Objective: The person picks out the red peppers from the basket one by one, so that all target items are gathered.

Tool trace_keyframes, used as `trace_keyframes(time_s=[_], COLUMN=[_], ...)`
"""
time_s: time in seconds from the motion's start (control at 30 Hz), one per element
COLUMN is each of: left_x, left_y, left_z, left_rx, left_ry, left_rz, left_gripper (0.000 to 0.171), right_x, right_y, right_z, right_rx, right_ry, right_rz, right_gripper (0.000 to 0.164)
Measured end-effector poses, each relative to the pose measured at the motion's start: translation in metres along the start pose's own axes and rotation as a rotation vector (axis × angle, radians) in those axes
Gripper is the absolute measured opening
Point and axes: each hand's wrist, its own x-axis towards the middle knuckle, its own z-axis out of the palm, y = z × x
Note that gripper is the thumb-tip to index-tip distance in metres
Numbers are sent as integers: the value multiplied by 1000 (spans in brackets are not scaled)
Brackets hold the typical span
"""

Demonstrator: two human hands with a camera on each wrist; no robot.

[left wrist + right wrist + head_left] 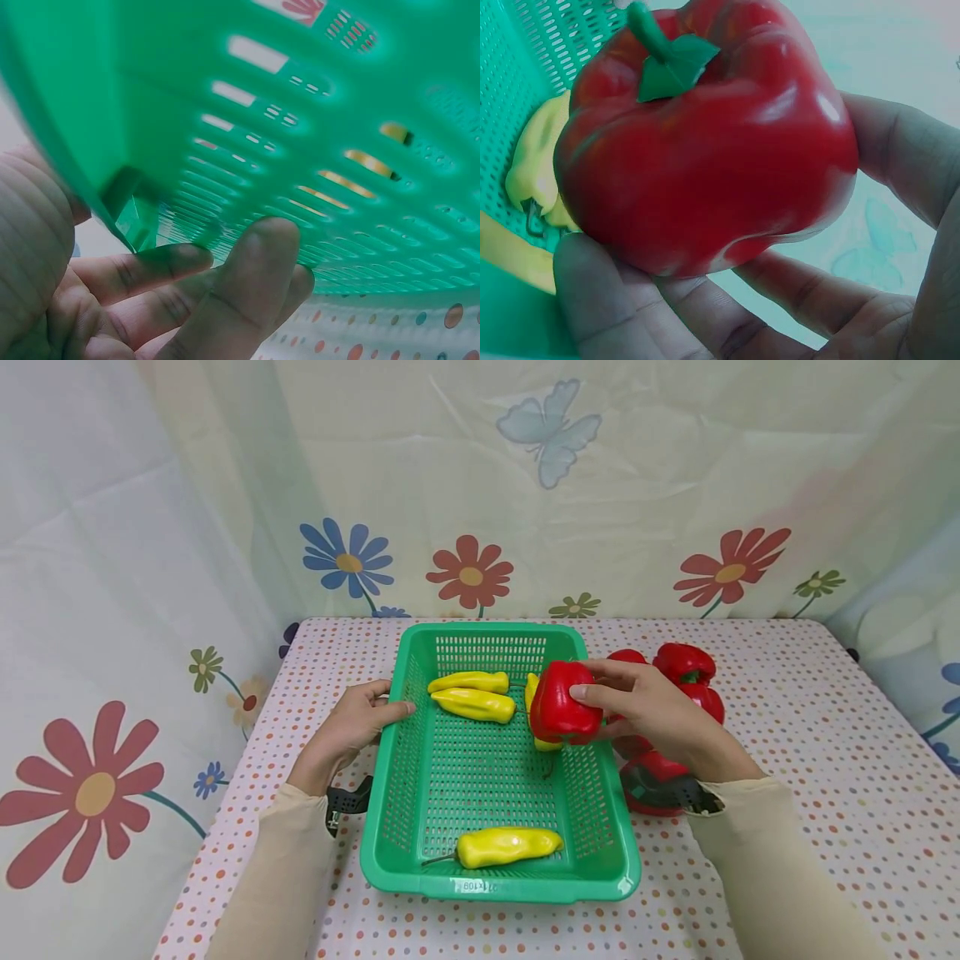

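My right hand [656, 714] holds a red bell pepper [562, 702] over the right side of a green plastic basket [498, 889]. In the right wrist view, fingers and thumb curl round the pepper [712, 150], whose green stem points up and left. My left hand [356, 722] grips the basket's left rim, thumb over the edge and fingers against the outer wall [172, 97]. Inside the basket lie two long yellow peppers [474, 704] at the back left and another yellow pepper [510, 847] near the front. More yellow shows partly hidden behind the held bell pepper.
Several red bell peppers [684, 663] lie on the table just right of the basket, partly hidden by my right hand and wrist. A dotted cloth [810, 760] covers the table. Behind it hangs a flowered curtain [630, 485].
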Motion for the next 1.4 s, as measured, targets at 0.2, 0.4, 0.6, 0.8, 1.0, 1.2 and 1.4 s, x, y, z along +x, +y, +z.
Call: trace_keyframes(time_s=[0.2, 0.4, 0.6, 0.8, 1.0, 1.2, 1.4], left_x=[-1, -2, -2, -1, 0, -1, -1], left_y=[1, 2, 1, -1, -1, 0, 0], left_z=[0, 0, 1, 2, 2, 2, 1], left_rx=[-14, -9, -10, -18, -14, -14, -17], left_ry=[-12, -11, -9, -16, -16, -11, -13], left_rz=[2, 6, 1, 6, 3, -2, -5], left_gripper=[52, 53, 53, 53, 54, 53, 53], right_x=[-9, -14, -22, -35, -46, -54, -63], right_y=[6, 12, 24, 41, 60, 79, 96], right_z=[-7, -14, -24, -37, -50, -60, -70], right_rx=[10, 22, 30, 22, 4, 11, 67], right_ry=[36, 52, 79, 115, 168, 211, 243], right_rz=[-6, -44, -46, -38, -21, 27, 24], right_gripper=[78, 72, 69, 68, 67, 72, 69])
